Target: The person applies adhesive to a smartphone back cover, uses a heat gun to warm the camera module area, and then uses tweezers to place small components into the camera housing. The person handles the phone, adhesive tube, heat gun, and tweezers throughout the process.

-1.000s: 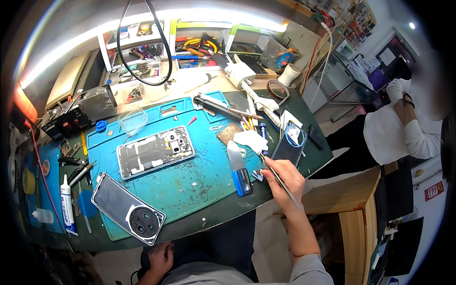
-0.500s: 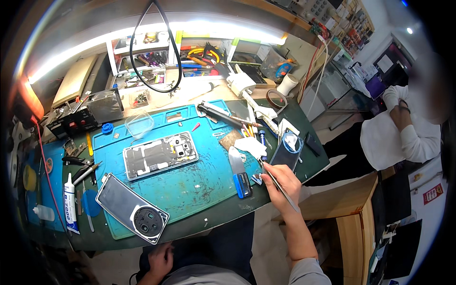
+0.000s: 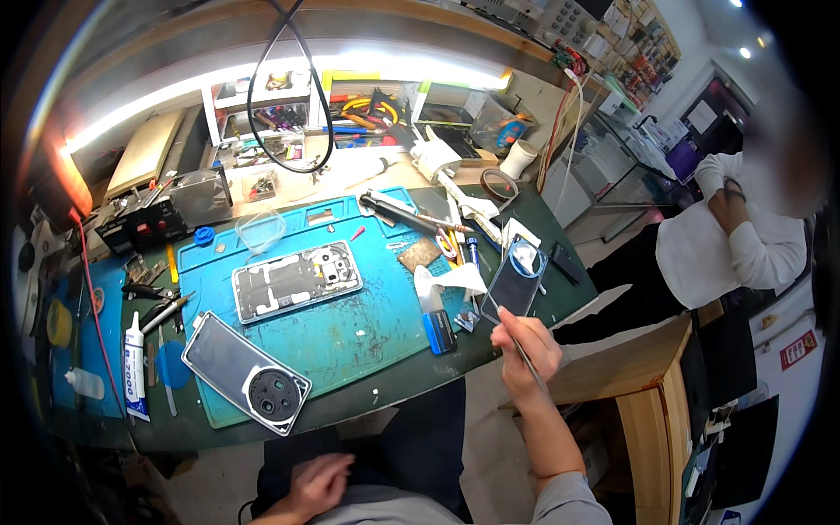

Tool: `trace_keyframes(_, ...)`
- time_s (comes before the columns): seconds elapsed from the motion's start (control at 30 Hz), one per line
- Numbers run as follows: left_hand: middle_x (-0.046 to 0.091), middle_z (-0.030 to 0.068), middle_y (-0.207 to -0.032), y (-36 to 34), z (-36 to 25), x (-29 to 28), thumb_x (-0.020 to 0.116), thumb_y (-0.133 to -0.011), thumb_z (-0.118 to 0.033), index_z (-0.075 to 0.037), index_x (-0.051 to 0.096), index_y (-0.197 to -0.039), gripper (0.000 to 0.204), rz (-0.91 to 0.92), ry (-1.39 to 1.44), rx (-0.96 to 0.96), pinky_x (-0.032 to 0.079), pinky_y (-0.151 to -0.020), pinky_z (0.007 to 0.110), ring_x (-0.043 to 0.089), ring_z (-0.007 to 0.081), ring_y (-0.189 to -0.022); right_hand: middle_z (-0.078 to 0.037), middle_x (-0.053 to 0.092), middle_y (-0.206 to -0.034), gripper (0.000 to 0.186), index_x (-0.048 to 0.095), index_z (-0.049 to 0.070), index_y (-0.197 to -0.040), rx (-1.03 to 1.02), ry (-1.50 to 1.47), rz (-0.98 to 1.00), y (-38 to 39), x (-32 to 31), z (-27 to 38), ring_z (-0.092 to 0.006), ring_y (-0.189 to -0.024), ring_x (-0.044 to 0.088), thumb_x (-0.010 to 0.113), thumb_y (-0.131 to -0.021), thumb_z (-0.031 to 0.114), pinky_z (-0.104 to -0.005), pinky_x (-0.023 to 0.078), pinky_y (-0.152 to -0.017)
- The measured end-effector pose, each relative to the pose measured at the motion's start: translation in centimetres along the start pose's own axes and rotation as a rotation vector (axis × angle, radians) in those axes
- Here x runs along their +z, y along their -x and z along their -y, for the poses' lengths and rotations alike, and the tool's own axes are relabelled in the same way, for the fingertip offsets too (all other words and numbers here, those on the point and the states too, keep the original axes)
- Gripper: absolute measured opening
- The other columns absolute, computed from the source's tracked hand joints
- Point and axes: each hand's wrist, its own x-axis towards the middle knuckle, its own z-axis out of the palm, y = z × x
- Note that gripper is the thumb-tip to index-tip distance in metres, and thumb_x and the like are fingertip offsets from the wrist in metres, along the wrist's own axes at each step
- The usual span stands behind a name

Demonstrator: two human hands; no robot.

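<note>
My right hand (image 3: 530,348) is closed on a pair of metal tweezers (image 3: 522,348) beyond the mat's right end. The tweezer tips point towards a dark glass panel (image 3: 512,290) with a round ring. A crumpled white tissue (image 3: 462,278) lies left of the tips, over the blade of a blue-handled scraper (image 3: 439,332). My left hand (image 3: 317,486) rests over my lap, fingers loosely bent and apart, holding nothing I can see. On the blue mat (image 3: 367,337) lies an opened phone (image 3: 296,282) with its insides showing. A phone back cover (image 3: 229,363) with a round camera ring overlaps the mat's front-left corner.
A white and blue glue tube (image 3: 135,367) stands out at the left. Pens and tools (image 3: 407,213), a tape roll (image 3: 500,185) and a white plastic device (image 3: 435,159) lie at the back. A black cable loop (image 3: 331,131) hangs above. Another person (image 3: 731,236) stands at right, arms folded.
My right hand has drawn the tweezers away from the tissue, slightly right and down. The tissue now sits further left over the scraper. My left hand has moved right and lies more in view.
</note>
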Motion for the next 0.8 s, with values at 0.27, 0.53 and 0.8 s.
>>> trace_keyframes(0.27,0.057,0.0187,-0.136,-17.3,-12.7,0.0,0.066,-0.098,0.002,0.004,0.049,-0.143,0.049,0.146,1.070,-0.180,0.061,-0.084,0.030,0.072,0.0176,-0.097,-0.009,0.072,-0.095,0.035,0.075,0.004,-0.111,-0.203,-0.261,0.317,-0.1,-5.5,8.3,-0.0214,-0.074,0.071,0.086,-0.078,0.006,-0.0298,0.057,-0.059)
trace_keyframes(0.53,0.073,0.0119,-0.100,-15.0,-12.6,1.2,0.069,-0.099,-0.004,0.005,0.068,-0.113,0.017,0.231,1.310,-0.449,0.059,-0.081,0.031,0.071,0.0168,-0.089,-0.009,0.070,-0.097,0.035,0.076,0.007,-0.107,-0.219,-0.243,0.292,2.8,-5.6,9.7,-0.0193,-0.074,0.068,0.082,-0.075,-0.006,-0.0270,0.055,-0.060)
trace_keyframes(0.8,0.074,0.0092,-0.101,-13.4,-12.8,1.1,0.070,-0.099,-0.007,0.003,0.070,-0.113,0.017,0.185,1.254,-0.446,0.056,-0.081,0.028,0.069,0.0121,-0.090,-0.012,0.067,-0.103,0.040,0.080,0.007,-0.110,-0.134,-0.343,0.333,3.4,-5.8,11.1,-0.0200,-0.081,0.067,0.077,-0.072,-0.008,-0.0291,0.055,-0.069)
